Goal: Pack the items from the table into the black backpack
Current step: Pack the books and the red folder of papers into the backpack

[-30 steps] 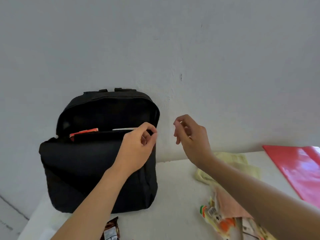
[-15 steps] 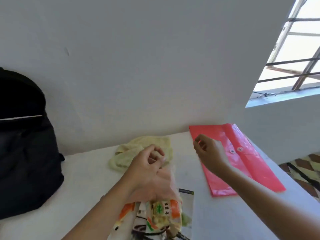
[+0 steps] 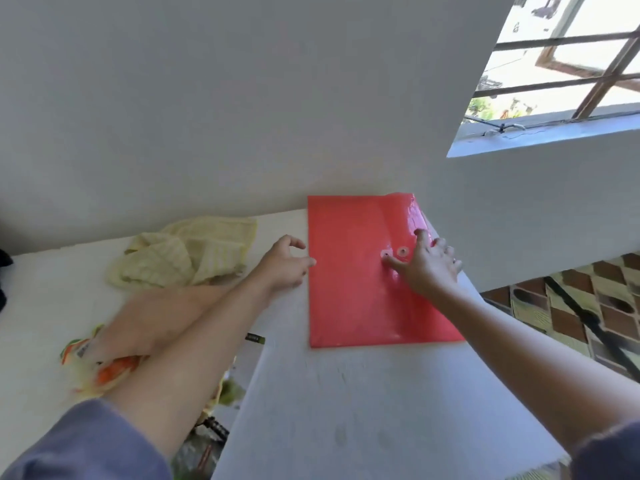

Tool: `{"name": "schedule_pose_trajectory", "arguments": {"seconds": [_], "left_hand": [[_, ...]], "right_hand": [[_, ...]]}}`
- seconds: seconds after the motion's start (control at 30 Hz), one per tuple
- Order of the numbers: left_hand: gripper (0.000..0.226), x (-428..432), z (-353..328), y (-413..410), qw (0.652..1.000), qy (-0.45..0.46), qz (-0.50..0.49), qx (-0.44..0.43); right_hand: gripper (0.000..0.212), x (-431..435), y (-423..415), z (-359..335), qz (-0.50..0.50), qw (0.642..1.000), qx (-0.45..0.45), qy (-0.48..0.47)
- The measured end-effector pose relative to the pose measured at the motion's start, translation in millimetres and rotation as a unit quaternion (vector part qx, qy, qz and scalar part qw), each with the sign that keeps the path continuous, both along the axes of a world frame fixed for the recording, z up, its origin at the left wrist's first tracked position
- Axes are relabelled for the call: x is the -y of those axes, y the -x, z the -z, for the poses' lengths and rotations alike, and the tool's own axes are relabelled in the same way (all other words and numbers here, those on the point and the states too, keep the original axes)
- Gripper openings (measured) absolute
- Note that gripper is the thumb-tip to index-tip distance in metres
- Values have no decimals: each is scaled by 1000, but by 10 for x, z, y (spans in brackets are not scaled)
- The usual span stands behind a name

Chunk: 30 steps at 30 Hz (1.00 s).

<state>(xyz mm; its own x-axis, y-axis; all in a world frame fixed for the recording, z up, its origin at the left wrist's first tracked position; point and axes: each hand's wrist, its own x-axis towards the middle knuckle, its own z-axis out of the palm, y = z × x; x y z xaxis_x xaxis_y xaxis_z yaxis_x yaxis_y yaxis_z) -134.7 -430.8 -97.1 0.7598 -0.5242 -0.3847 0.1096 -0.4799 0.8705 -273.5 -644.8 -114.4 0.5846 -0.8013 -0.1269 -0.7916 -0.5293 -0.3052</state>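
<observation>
A red plastic document envelope [image 3: 349,271] lies flat on the white table [image 3: 346,410], against the wall at the far right. My right hand [image 3: 424,263] rests on its flap side with fingers spread, the thumb by the two button fasteners. My left hand [image 3: 284,263] is open at the envelope's left edge, fingertips just touching it. Only a sliver of the black backpack [image 3: 3,275] shows at the left edge of the frame.
A crumpled pale yellow cloth [image 3: 183,252] lies by the wall left of the envelope. Snack packets [image 3: 93,365] and printed papers sit under my left forearm. The table's right edge drops to a tiled floor [image 3: 568,306]. A barred window [image 3: 568,64] is upper right.
My view swung right, away from the backpack. Both hands left the backpack opening, travelled right, and now rest on the red envelope.
</observation>
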Motion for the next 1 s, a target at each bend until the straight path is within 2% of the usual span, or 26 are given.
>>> {"name": "schedule_pose_trajectory", "arguments": {"seconds": [0.13, 0.23, 0.27, 0.33, 0.37, 0.5, 0.63, 0.7, 0.83, 1.0], "left_hand": [[44, 149, 41, 54, 1000, -24, 4, 19], [22, 184, 23, 95, 1000, 6, -17, -6], [21, 175, -9, 116, 999, 28, -12, -20], [45, 101, -73, 103, 997, 67, -14, -26], [47, 25, -132, 86, 995, 93, -23, -22], [41, -356, -492, 125, 982, 179, -48, -35], [45, -1149, -775, 109, 981, 151, -119, 30], [39, -1549, -865, 118, 983, 130, -128, 15], [34, -2401, -935, 114, 976, 81, -200, 21], [39, -3327, -889, 112, 934, 107, -337, 52]], "right_hand": [[87, 40, 62, 76, -16, 999, 17, 26], [93, 55, 98, 25, -21, 997, 75, -13], [89, 48, 121, 5, -26, 994, 105, -35], [77, -17, 107, -12, -51, 983, 159, -79], [72, -88, 57, -36, -63, 977, 180, -96], [60, -436, -107, -226, -99, 955, 247, -133], [59, -873, -360, -418, -158, 925, 297, -178], [55, -1084, -464, -488, -200, 906, 317, -196], [53, -1602, -729, -639, -311, 882, 313, -164], [50, -2314, -1141, -839, -436, 855, 249, -131]]}}
